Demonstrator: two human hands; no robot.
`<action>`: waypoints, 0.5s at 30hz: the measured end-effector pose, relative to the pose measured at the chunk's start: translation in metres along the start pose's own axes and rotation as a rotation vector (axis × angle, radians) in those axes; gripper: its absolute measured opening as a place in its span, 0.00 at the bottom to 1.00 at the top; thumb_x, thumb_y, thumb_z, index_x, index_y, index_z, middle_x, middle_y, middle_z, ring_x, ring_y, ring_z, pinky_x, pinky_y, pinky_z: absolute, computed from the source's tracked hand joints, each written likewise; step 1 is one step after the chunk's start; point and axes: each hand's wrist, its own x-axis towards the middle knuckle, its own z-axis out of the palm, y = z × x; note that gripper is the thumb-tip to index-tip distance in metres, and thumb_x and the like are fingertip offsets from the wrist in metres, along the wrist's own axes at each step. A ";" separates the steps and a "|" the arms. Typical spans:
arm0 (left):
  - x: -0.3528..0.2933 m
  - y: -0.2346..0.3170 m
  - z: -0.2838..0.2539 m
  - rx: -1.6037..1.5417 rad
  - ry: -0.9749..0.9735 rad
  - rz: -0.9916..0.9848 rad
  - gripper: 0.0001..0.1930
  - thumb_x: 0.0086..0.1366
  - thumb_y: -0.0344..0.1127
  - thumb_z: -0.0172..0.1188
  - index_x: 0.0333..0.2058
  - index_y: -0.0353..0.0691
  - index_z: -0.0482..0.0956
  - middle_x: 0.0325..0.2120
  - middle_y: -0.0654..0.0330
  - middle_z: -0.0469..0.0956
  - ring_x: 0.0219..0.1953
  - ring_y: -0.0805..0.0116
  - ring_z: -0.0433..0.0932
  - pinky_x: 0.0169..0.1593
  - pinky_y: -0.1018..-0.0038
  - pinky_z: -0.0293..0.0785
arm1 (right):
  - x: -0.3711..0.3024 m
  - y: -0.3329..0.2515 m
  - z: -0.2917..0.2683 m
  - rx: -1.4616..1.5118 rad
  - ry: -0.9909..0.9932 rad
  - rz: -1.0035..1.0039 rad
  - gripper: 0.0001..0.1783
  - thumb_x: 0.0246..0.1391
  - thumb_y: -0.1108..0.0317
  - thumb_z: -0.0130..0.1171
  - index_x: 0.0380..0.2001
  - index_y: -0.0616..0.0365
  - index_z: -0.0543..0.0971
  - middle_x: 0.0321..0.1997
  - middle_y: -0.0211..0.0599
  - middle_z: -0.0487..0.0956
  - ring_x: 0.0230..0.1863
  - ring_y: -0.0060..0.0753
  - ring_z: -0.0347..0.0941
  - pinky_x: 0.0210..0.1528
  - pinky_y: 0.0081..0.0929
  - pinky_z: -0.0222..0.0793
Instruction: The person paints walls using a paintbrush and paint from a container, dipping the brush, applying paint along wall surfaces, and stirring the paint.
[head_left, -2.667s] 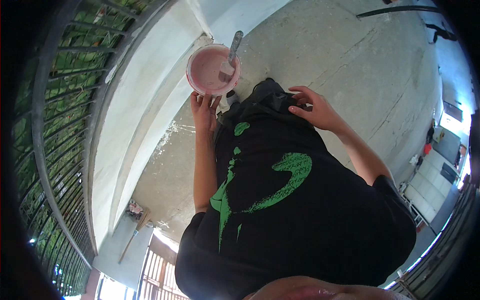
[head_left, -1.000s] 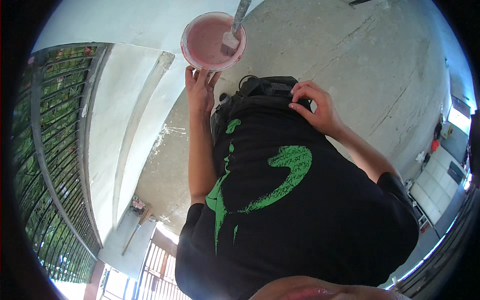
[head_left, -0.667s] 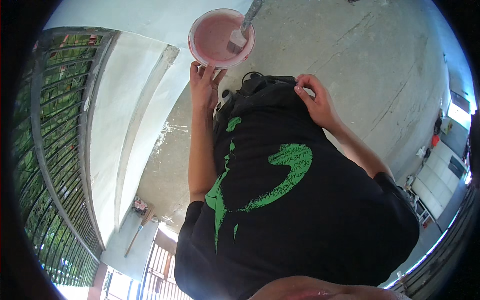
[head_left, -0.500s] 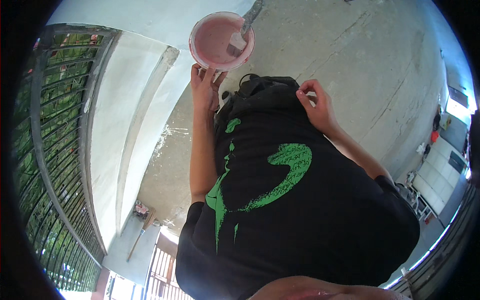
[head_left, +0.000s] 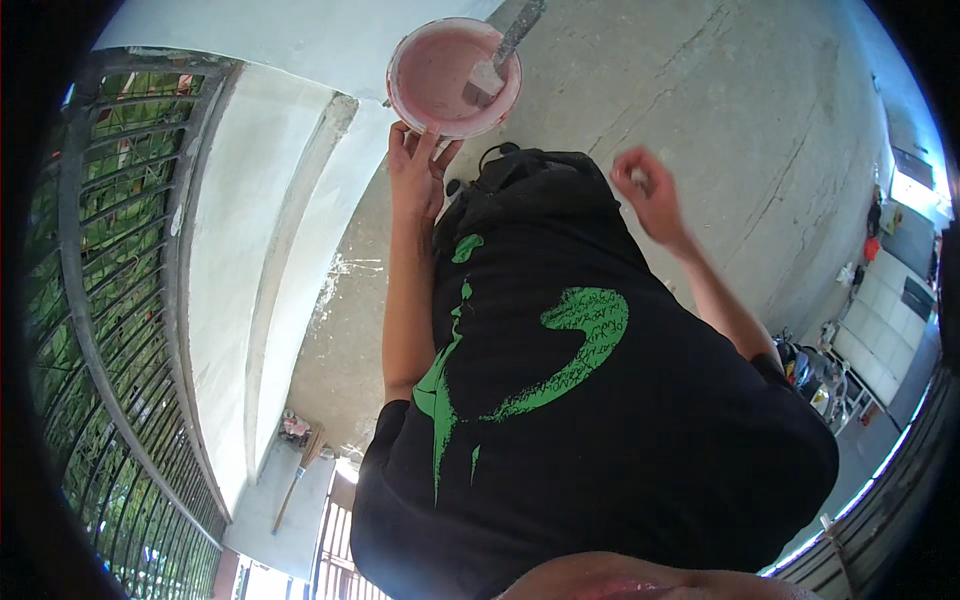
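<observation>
A round pail (head_left: pixel 430 104), its inside coated in pinkish paint, is held out in front of me at the top of the view. A paint-smeared brush (head_left: pixel 487 76) leans in it, its grey, crusted handle sticking out over the far right rim. My left hand (head_left: pixel 418 172) grips the near side of the pail, with fingers up against its rim and wall. Off to the right of my body, my right hand (head_left: pixel 652 190) hangs in the air, fingers curled toward the thumb. Motion blurs it slightly, and nothing shows in it.
To the left runs a white wall ledge (head_left: pixel 285 200) beneath a barred window (head_left: pixel 120 250). Cracked concrete floor (head_left: pixel 730 130) spreads ahead and right. A broom (head_left: pixel 297 480) leans behind on the left. Stored items and a white cabinet (head_left: pixel 885 310) stand at the far right.
My right hand has moved right, away from my body. The pail, with my left hand on it, has shifted slightly right and up in view.
</observation>
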 end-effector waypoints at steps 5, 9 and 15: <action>-0.004 0.000 0.000 0.001 0.000 0.005 0.15 0.72 0.28 0.60 0.52 0.40 0.64 0.51 0.55 0.75 0.53 0.61 0.80 0.59 0.56 0.81 | 0.085 -0.098 0.046 -0.383 -0.550 -0.591 0.06 0.58 0.67 0.66 0.37 0.56 0.85 0.40 0.37 0.82 0.43 0.42 0.79 0.46 0.39 0.76; -0.013 -0.019 -0.007 -0.048 0.072 -0.016 0.17 0.71 0.25 0.59 0.53 0.40 0.64 0.52 0.55 0.73 0.52 0.62 0.79 0.58 0.55 0.82 | 0.103 -0.093 0.111 -0.824 -1.051 -0.572 0.10 0.58 0.65 0.61 0.40 0.52 0.87 0.45 0.38 0.84 0.46 0.47 0.81 0.48 0.44 0.77; -0.032 -0.047 -0.001 -0.259 0.226 -0.093 0.19 0.70 0.21 0.57 0.53 0.41 0.60 0.49 0.48 0.73 0.52 0.54 0.78 0.55 0.53 0.83 | 0.110 -0.082 0.119 -1.042 -1.166 -0.544 0.13 0.60 0.63 0.55 0.44 0.51 0.85 0.49 0.39 0.84 0.44 0.50 0.82 0.48 0.49 0.77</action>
